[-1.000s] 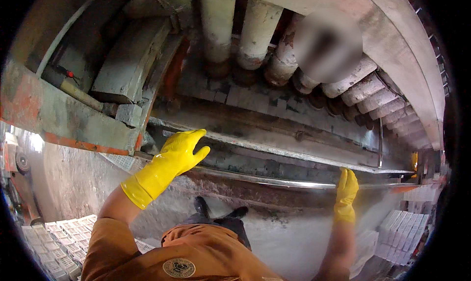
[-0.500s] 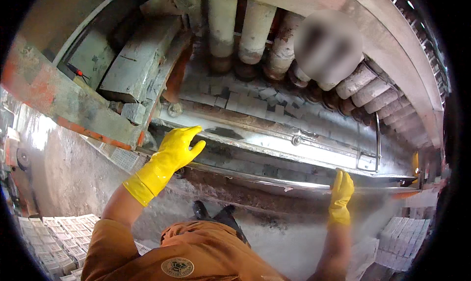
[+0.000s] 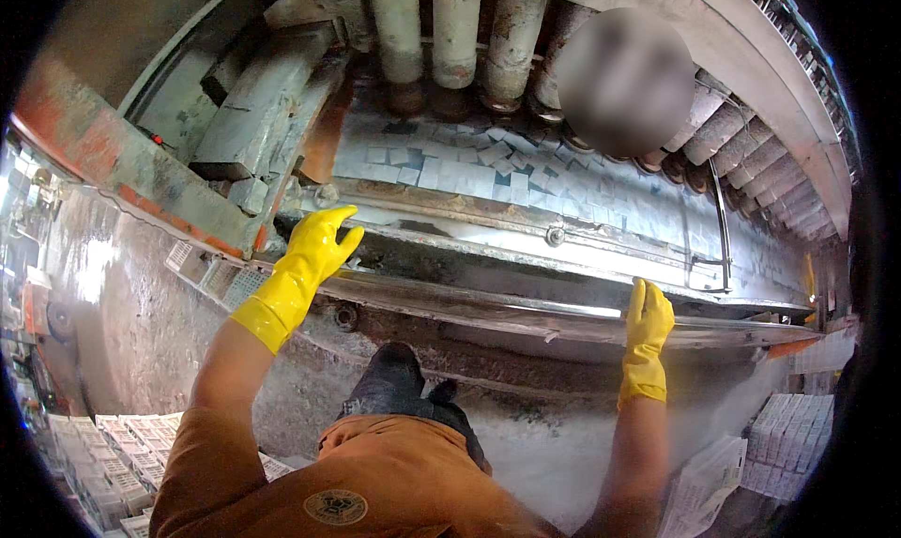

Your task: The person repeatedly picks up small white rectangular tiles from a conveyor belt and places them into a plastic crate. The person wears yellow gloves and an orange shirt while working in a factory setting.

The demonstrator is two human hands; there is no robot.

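Observation:
My left hand (image 3: 321,240), in a yellow rubber glove, is held over the near edge of a long machine with thumb and fingers apart and nothing between them. My right hand (image 3: 648,331), in a matching glove, is at the metal front rail (image 3: 488,311) farther right. Its fingers stretch up past the rail, and I cannot tell whether they touch it. Beyond the hands runs a pale wet ledge (image 3: 638,270) with a round knob (image 3: 555,236). Many flat, square tile-like pieces (image 3: 460,176) lie on the machine bed behind it.
Thick grey cylinders (image 3: 456,36) stand in a row over the bed, partly behind a blurred round patch. A heavy block (image 3: 258,115) and red-marked frame (image 3: 103,162) border the left. Pale slotted trays (image 3: 122,453) are stacked lower left, others (image 3: 788,435) lower right. A thin metal bar (image 3: 721,223) rises at right.
The view has shifted. Both gloved hands appear higher in the picture and slightly farther left. My left hand stays open, and more of the pale pieces on the bed show.

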